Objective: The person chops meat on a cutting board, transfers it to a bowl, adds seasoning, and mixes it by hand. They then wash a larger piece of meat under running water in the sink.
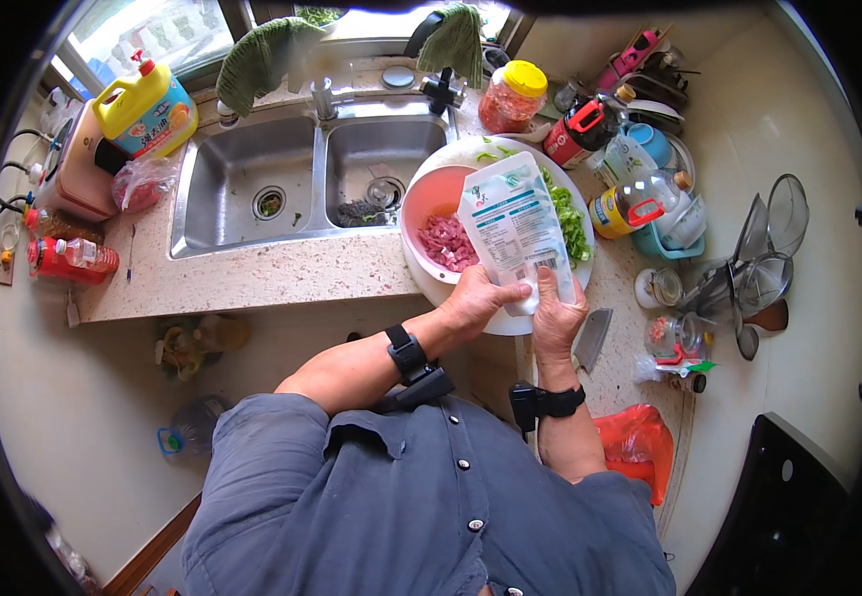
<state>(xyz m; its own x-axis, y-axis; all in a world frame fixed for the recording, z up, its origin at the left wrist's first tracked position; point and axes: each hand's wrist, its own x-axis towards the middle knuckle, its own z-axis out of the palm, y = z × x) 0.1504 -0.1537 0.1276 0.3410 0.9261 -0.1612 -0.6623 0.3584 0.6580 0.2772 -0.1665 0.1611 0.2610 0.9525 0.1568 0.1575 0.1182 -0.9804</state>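
Between my two hands is a white plastic pouch (514,223) with teal stripes and printing. My left hand (475,300) grips its lower left edge, thumb on the face. At its lower right corner my right hand (559,313) holds it, thumb also on the face. Under the pouch, a pink bowl (417,195) with sliced raw meat (447,243) sits on a round white board (504,325). Sliced green peppers (571,223) lie on the board to the right of the pouch, which hides part of bowl and board. A cleaver (592,339) lies beside my right hand.
A double steel sink (252,179) is at the back left. Sauce bottles (578,134), a yellow-lidded jar (513,89) and a teal basket (669,249) stand at the right. Strainers and ladles (762,276) hang on the right wall. A red plastic bag (636,443) lies near my right forearm.
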